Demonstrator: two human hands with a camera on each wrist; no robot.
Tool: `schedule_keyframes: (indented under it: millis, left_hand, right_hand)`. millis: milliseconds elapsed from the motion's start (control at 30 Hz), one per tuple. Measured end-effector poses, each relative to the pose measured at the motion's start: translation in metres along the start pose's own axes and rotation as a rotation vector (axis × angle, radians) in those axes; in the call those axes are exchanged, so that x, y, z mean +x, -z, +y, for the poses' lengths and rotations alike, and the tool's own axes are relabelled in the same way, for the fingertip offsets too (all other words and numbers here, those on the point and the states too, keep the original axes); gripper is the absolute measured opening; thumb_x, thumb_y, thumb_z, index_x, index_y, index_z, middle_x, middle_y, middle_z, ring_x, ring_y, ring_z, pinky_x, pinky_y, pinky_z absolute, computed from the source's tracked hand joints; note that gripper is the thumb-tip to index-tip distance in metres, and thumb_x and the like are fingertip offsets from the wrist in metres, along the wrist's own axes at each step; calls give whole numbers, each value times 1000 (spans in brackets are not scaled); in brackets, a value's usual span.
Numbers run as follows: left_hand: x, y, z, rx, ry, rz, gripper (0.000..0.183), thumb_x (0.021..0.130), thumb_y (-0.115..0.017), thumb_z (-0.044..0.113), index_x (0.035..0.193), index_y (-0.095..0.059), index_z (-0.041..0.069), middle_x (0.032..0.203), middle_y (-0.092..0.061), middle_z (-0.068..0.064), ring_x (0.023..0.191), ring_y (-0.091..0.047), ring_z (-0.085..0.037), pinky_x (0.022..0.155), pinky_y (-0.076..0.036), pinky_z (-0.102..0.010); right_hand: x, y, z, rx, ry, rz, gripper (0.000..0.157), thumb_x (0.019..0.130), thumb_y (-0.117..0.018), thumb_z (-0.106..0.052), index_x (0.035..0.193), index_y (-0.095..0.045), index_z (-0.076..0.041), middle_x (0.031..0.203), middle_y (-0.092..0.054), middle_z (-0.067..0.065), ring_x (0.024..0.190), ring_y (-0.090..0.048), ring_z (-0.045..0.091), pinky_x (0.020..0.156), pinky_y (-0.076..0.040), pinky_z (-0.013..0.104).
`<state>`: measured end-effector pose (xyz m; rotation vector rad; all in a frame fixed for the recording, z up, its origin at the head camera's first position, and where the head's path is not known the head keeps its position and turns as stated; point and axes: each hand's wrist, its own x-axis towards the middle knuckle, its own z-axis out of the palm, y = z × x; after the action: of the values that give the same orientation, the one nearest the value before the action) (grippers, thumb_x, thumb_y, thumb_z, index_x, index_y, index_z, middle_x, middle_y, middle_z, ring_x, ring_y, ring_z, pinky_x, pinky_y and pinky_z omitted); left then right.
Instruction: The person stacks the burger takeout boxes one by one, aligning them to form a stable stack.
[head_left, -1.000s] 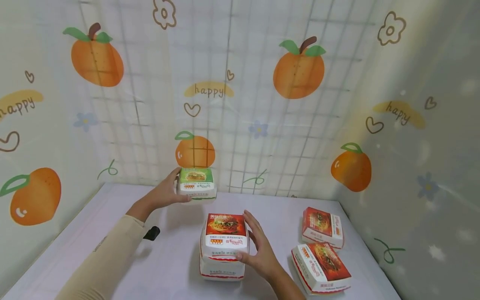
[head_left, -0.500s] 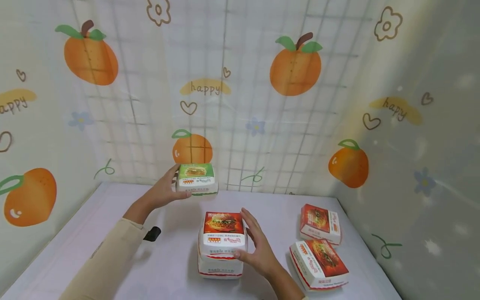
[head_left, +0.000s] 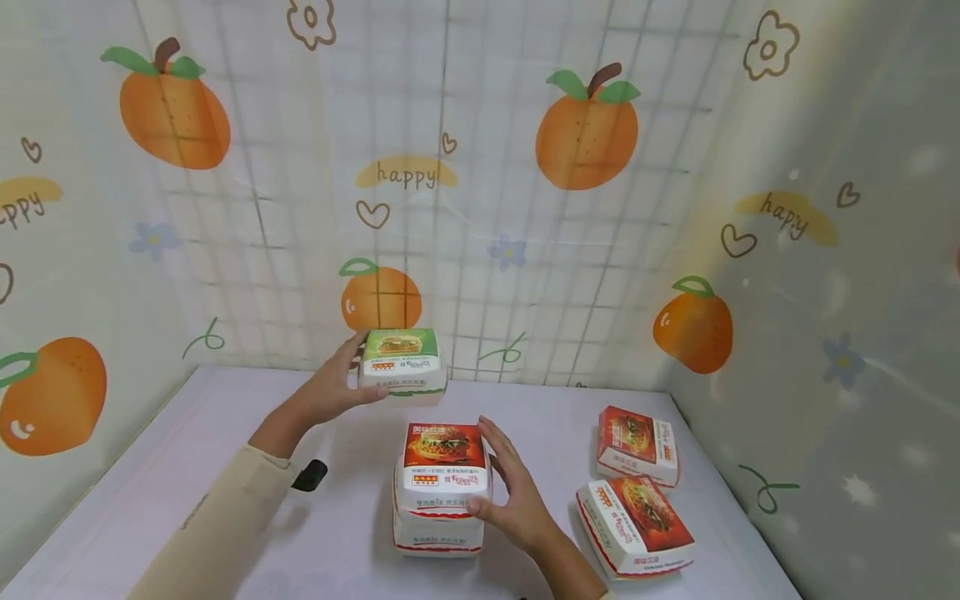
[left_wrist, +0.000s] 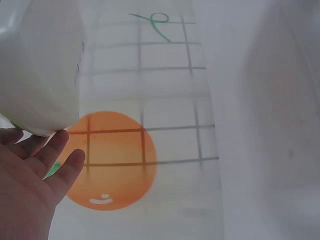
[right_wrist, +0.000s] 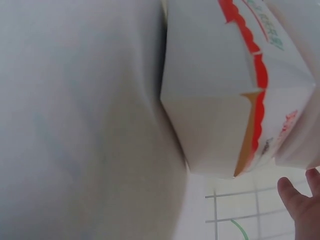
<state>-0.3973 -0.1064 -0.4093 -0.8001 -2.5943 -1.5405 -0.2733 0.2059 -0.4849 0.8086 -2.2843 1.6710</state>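
In the head view my left hand grips a green-topped burger box by its left side, thumb at the front. The left wrist view shows the white side of that burger box over the fingers, above the table. Nearer to me stand two burger boxes, one on the other. My right hand holds the upper red-topped burger box at its right side, thumb on the front corner and fingers along the far right edge. Under it is the lower burger box, its top hidden.
Two more red-topped burger boxes lie at the right of the white table: a rear one and a front one, close together. A fruit-print curtain encloses the back and sides. A black object shows beside the left sleeve.
My left hand has moved a little to the right with the green-topped burger box. The right hand stays at the stack. The head view has shifted slightly.
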Motion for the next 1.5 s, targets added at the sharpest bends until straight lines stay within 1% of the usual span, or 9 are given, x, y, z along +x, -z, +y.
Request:
schedule_keyframes:
  millis: [133, 333, 433, 567, 767, 1000, 1133, 1233, 1500]
  left_hand:
    - [-3, -2, 8, -1, -39, -12, 102, 80, -76, 45, 156, -13, 21, 145, -36, -3, 130, -36, -33, 99, -41, -55]
    - [-9, -6, 19, 27, -85, 0, 100, 80, -75, 48, 156, -14, 27, 145, -36, 2, 129, -37, -26, 100, -40, -53]
    - [-11, -9, 23, 27, -104, 3, 98, 80, -75, 47, 155, -15, 31, 145, -36, 5, 128, -37, -23, 100, -40, -52]
    - [-13, -15, 28, 30, -151, -18, 99, 80, -76, 47, 155, -13, 33, 148, -33, 7, 132, -33, -19, 104, -35, -52]
    - [-14, -22, 38, 70, -197, -34, 100, 80, -73, 50, 156, -12, 27, 151, -28, 9, 135, -30, -16, 109, -29, -52]
    - [-15, -30, 44, 67, -209, -44, 100, 79, -74, 51, 155, -13, 31, 150, -31, 10, 135, -31, -16, 108, -30, -52]
    - [-18, -36, 43, 59, -198, -49, 101, 79, -74, 52, 156, -14, 26, 150, -31, 9, 135, -31, -15, 108, -31, -52]
    - [-20, -40, 43, 68, -189, -55, 102, 79, -74, 53, 156, -14, 23, 150, -31, 8, 135, -33, -16, 106, -33, -53]
    - [-26, -48, 52, 117, -144, -59, 104, 77, -73, 58, 156, -13, 27, 153, -27, 9, 133, -36, -23, 100, -39, -59]
  right_hand:
    - [0, 1, -1, 3, -10, 1, 90, 80, -76, -40, 154, -27, -31, 159, -21, -5, 145, -17, 25, 105, -25, 66]
    - [-1, 1, -1, 11, -19, 12, 98, 80, -76, -37, 157, -15, -31, 159, -23, -5, 144, -21, 24, 106, -25, 65]
    - [0, 1, -1, 16, -28, 15, 99, 79, -77, -37, 157, -15, -32, 159, -23, -4, 144, -21, 24, 106, -24, 64]
    - [0, 1, -2, 15, -29, 13, 98, 79, -77, -39, 156, -16, -32, 159, -23, -4, 144, -21, 24, 106, -25, 63]
    - [0, 1, -3, 20, -22, 18, 98, 79, -77, -35, 156, -16, -31, 159, -21, -6, 144, -21, 24, 107, -26, 63]
    - [0, 3, -6, 36, -36, 20, 101, 79, -76, -33, 157, -12, -32, 159, -22, -2, 144, -21, 27, 106, -25, 64]
    - [0, 4, -7, 37, -30, 28, 105, 78, -77, -34, 157, -9, -31, 159, -24, 1, 143, -23, 29, 106, -25, 64]
    - [0, 3, -7, 26, -37, 27, 105, 79, -77, -34, 157, -8, -31, 158, -24, -2, 143, -24, 27, 107, -25, 63]
    - [1, 3, -7, 10, -23, 30, 105, 80, -75, -35, 157, -4, -33, 159, -23, -8, 143, -23, 27, 106, -24, 64]
